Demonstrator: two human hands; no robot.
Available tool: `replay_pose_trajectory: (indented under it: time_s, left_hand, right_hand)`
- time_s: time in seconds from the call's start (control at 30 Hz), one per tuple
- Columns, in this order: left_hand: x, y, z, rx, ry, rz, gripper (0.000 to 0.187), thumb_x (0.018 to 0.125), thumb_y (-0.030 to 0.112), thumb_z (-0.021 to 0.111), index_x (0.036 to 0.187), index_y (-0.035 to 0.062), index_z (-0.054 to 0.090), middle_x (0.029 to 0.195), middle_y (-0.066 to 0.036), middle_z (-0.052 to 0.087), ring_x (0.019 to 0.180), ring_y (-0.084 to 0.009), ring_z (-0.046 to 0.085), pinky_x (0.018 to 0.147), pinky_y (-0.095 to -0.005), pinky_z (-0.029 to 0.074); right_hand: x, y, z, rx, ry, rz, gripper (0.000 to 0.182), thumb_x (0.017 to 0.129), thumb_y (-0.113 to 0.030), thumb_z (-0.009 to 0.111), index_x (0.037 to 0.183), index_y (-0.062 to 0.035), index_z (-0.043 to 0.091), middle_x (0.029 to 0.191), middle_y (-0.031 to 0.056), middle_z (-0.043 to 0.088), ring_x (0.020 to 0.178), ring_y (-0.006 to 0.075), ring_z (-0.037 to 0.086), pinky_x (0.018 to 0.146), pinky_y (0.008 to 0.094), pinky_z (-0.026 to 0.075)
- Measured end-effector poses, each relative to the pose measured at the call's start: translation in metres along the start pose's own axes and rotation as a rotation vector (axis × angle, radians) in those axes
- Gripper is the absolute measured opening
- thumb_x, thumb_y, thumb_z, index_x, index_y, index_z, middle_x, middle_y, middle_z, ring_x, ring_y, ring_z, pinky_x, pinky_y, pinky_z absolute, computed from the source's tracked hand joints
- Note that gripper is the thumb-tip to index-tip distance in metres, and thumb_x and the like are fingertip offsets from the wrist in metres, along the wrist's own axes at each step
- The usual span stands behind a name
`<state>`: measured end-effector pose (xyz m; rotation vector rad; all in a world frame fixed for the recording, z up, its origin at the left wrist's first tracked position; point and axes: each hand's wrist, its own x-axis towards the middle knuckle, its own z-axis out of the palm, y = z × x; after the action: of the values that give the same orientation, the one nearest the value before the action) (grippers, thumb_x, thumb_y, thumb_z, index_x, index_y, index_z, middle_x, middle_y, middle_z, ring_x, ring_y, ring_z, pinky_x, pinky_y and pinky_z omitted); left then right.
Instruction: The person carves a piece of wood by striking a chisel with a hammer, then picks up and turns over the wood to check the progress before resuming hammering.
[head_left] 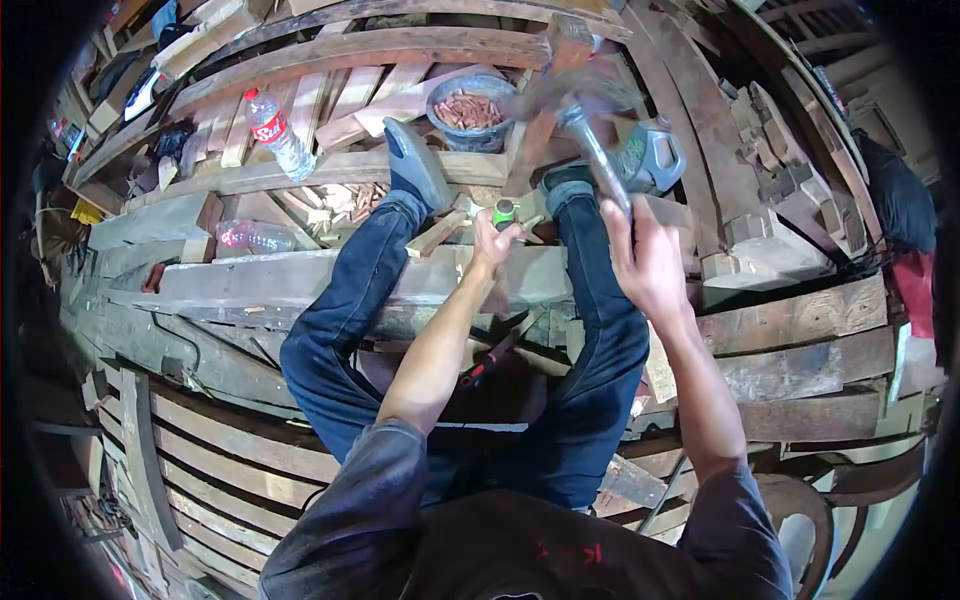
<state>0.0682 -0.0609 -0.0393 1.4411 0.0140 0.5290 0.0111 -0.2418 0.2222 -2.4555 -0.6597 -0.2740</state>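
My left hand is closed around a green-handled tool, held upright between my knees over the wood. The lower part of this tool is hard to make out. In my right hand is a hammer with a metal shaft, raised to the right of the green handle and apart from it. Small pieces of wood lie beside my left foot. A bucket filled with short wooden pieces stands beyond my feet.
A plastic bottle with a red label stands at the upper left; another bottle lies lower. A blue jug is beside my right foot. Stacked wood lies right. A red-handled tool lies between my legs.
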Motion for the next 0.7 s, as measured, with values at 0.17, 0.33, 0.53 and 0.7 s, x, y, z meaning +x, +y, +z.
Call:
replay_pose_trajectory:
  time_s: [0.17,0.33,0.53,0.7]
  left_hand:
    - [-0.002,0.023,0.0,0.016,-0.012,0.003,0.022,0.063,0.022,0.065,0.065,-0.0003,0.064,0.058,-0.009,0.063,0.052,-0.0205,0.059,0.052,-0.0326,0.045]
    - [-0.003,0.019,-0.004,0.073,0.0,0.003,0.021,0.062,0.022,0.063,0.062,0.0008,0.064,0.053,-0.008,0.06,0.049,-0.0181,0.056,0.05,-0.0323,0.044]
    - [-0.001,-0.001,-0.003,-0.016,-0.003,0.016,0.022,0.064,0.022,0.063,0.064,0.0006,0.064,0.053,-0.007,0.06,0.049,-0.0176,0.057,0.049,-0.032,0.043]
    - [-0.002,0.005,-0.004,0.03,-0.052,0.002,0.025,0.065,0.025,0.063,0.065,0.0008,0.066,0.056,-0.007,0.063,0.05,-0.017,0.059,0.05,-0.0303,0.046]
  right_hand:
    - [-0.024,0.063,0.047,-0.286,-0.175,-0.187,0.034,0.095,-0.029,0.059,0.082,0.0018,0.052,0.06,0.0277,0.057,0.061,0.0471,0.06,0.05,0.0532,0.048]
    - [-0.005,0.026,0.006,-0.129,-0.093,-0.031,0.036,0.097,-0.03,0.056,0.08,0.0011,0.053,0.061,0.0285,0.057,0.065,0.0483,0.06,0.054,0.0546,0.045]
    - [-0.001,0.018,0.014,-0.062,0.017,0.051,0.032,0.099,-0.029,0.053,0.09,0.0015,0.051,0.06,0.0282,0.057,0.061,0.0475,0.06,0.049,0.0523,0.045]
    - [-0.025,0.044,0.036,-0.15,-0.177,-0.122,0.037,0.096,-0.034,0.057,0.089,0.0028,0.055,0.064,0.0303,0.057,0.064,0.0489,0.059,0.051,0.0544,0.046]
